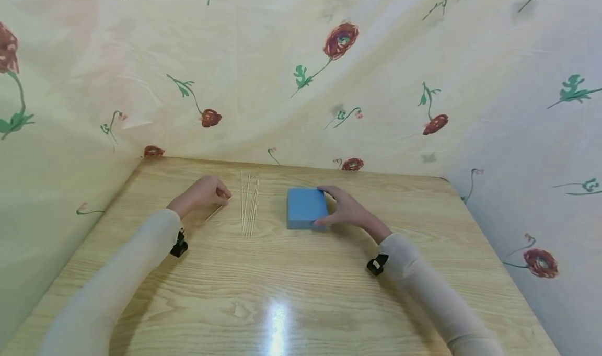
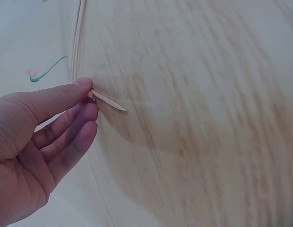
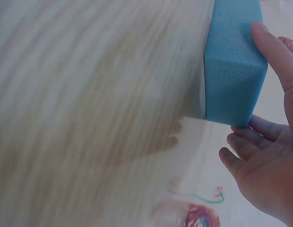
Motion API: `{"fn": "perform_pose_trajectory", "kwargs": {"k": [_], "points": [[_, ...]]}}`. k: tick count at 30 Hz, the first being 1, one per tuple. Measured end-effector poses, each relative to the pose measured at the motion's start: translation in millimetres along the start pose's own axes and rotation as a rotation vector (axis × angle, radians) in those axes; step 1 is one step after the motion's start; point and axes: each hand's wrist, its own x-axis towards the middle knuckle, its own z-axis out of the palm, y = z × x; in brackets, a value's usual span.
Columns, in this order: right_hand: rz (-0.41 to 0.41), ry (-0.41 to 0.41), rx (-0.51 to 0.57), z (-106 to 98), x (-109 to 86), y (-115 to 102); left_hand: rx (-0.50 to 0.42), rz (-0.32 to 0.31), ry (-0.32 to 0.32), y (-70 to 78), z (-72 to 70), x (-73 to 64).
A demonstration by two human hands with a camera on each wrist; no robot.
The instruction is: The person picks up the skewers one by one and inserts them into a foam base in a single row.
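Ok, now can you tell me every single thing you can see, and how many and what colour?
Block: one, blue, on the table, to the right of the loose sticks
Loose sticks: several, too thin to count surely, pale wood, on the table between the hands
Held stick: one, pale wood, in the left hand
Table: one, light wood, under everything
Bright reflection: one, white, on the near part of the table
Flowered cloth: cream with red flowers and green stems, behind and beside the table; pieces uncertain
Wrist gadgets: two, black, one at each wrist
Sleeves: two, pale, on the arms
Hands: two, bare; left pinches the held stick, right hand grips the block
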Motion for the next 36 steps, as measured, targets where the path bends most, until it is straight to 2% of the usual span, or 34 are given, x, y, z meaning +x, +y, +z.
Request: {"fn": "perform_pose_trajectory", "kwargs": {"k": [11, 17, 29, 36], "points": [[0.021, 0.009, -0.062, 10.0, 9.7, -19.4, -0.113, -0.058, -0.015, -4.5, -2.3, 7.5], [0.029, 0.019, -0.07, 11.3, 13.0, -20.8, -0.155, -0.067, -0.015, -8.1, -1.3, 10.8], [0.042, 0.018, -0.072, 13.1, 13.4, -22.7, -0.16, -0.081, -0.012, -6.3, 0.4, 10.5], [0.037, 0.017, -0.068, 13.5, 13.4, -24.5, -0.072, -0.076, 0.01, -7.4, 2.1, 8.7]]}}
